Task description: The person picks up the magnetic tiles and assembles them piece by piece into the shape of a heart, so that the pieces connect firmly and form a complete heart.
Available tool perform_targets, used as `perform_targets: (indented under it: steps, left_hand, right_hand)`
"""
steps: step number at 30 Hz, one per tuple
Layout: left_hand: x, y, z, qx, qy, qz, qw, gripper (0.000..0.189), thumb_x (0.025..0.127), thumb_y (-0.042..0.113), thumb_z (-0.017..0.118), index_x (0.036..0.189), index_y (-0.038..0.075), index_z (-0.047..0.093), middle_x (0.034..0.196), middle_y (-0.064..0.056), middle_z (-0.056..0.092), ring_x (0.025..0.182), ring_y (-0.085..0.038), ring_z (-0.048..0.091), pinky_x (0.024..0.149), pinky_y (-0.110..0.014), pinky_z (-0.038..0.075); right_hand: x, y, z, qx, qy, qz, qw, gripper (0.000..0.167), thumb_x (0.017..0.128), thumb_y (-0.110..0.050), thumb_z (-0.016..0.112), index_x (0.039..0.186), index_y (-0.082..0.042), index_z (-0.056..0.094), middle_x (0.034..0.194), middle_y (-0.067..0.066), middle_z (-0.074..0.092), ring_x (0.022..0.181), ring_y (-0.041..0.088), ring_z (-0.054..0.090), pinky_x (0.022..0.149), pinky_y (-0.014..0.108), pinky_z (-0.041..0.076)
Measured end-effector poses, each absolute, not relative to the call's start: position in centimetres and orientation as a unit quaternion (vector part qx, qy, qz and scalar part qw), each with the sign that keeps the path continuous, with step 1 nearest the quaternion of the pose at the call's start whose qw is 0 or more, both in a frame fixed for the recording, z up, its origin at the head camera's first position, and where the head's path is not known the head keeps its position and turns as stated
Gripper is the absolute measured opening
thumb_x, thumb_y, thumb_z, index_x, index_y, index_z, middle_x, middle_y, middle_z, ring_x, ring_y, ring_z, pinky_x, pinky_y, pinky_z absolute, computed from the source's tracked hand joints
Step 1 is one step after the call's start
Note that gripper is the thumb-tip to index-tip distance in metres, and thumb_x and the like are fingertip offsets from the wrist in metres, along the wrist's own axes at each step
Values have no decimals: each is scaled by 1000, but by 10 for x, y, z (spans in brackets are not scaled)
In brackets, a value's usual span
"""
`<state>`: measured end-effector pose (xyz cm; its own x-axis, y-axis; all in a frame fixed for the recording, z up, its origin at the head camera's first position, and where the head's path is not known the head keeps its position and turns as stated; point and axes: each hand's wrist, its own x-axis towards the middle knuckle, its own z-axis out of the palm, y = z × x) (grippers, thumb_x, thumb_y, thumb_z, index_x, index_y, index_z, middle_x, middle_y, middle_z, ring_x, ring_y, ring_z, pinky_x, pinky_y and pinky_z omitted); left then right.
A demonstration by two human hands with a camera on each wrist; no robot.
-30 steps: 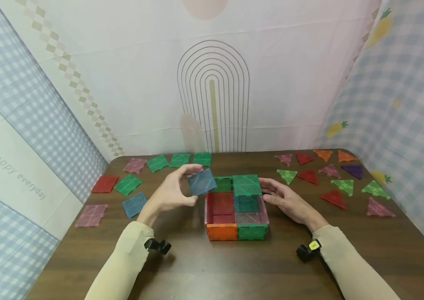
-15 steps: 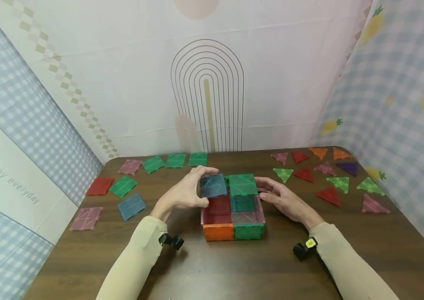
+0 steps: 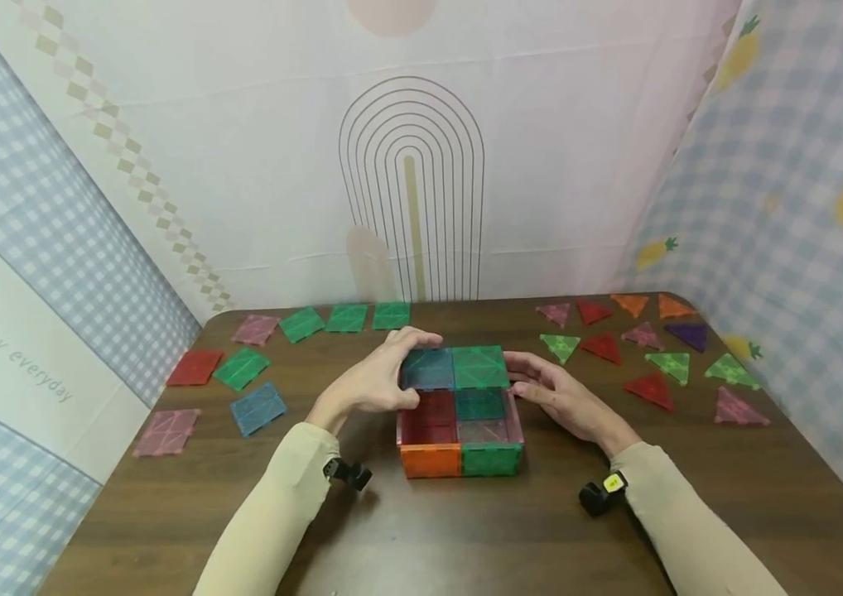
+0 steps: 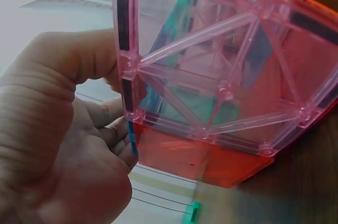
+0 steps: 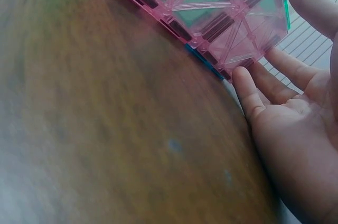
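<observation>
An open-topped box of translucent magnetic tiles (image 3: pixel 431 461) stands mid-table, with orange and green squares in front and pink sides. On its back half a blue square magnetic tile (image 3: pixel 427 369) lies flat, edge to edge with a green square tile (image 3: pixel 481 367). My left hand (image 3: pixel 365 379) holds the blue tile at its left end, fingers at the back edge and thumb toward the front. In the left wrist view the pink side wall (image 4: pixel 224 91) hides part of the fingertips. My right hand (image 3: pixel 566 399) rests its extended fingers against the box's right side (image 5: pixel 240 10).
Loose square tiles lie at the left, including a blue one (image 3: pixel 258 409), a red one (image 3: pixel 195 367) and several green ones (image 3: pixel 348 318). Triangular tiles (image 3: pixel 648 391) in several colours are spread at the right. A patterned cloth (image 3: pixel 280 165) hangs behind the table.
My left hand has moved right with the blue tile and lowered it from a tilted position onto the box, beside the green tile. The right hand has stayed at the box's right side.
</observation>
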<state>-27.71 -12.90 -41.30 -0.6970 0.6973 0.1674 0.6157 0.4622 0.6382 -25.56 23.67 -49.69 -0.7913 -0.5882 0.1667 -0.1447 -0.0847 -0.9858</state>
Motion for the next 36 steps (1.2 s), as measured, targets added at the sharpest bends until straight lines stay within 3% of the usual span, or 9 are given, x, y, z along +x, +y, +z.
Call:
perform_targets:
  steps: [8,15,21,25,36]
  left_hand:
    - [-285,-150,-405,364,843,396,12,80,94,34,74,167,15,46,169,-8,46,158,-31,38,128,-67,32]
    - [-303,-173,-426,257,839,475,-60,77,100,35,81,168,21,48,169,-5,49,150,-33,47,124,-68,37]
    - [-317,-182,-456,193,868,456,-34,91,94,46,89,171,25,45,175,-4,44,160,-42,39,126,-73,33]
    - [-327,-182,-468,186,884,428,-23,95,94,51,88,173,24,42,176,-7,42,164,-39,35,128,-71,32]
    - [-340,-179,-476,195,904,380,21,96,101,53,78,175,9,34,180,-18,34,167,-44,28,132,-69,27]
  right_hand:
    - [-255,237,-495,-277,661,-677,165,63,117,-11,54,173,0,28,176,25,30,153,20,47,117,28,51]
    - [-254,241,-494,-276,660,-678,167,62,117,-12,53,173,0,29,175,26,31,153,20,47,117,28,51]
    - [-253,241,-497,-279,658,-679,167,61,117,-10,53,173,0,30,174,26,34,153,22,48,118,29,51]
    - [-253,241,-496,-279,658,-680,165,61,117,-11,53,173,-1,30,174,26,33,153,21,48,118,29,51]
    - [-254,237,-493,-285,653,-682,167,63,117,-11,54,173,1,28,174,27,33,154,20,48,119,30,50]
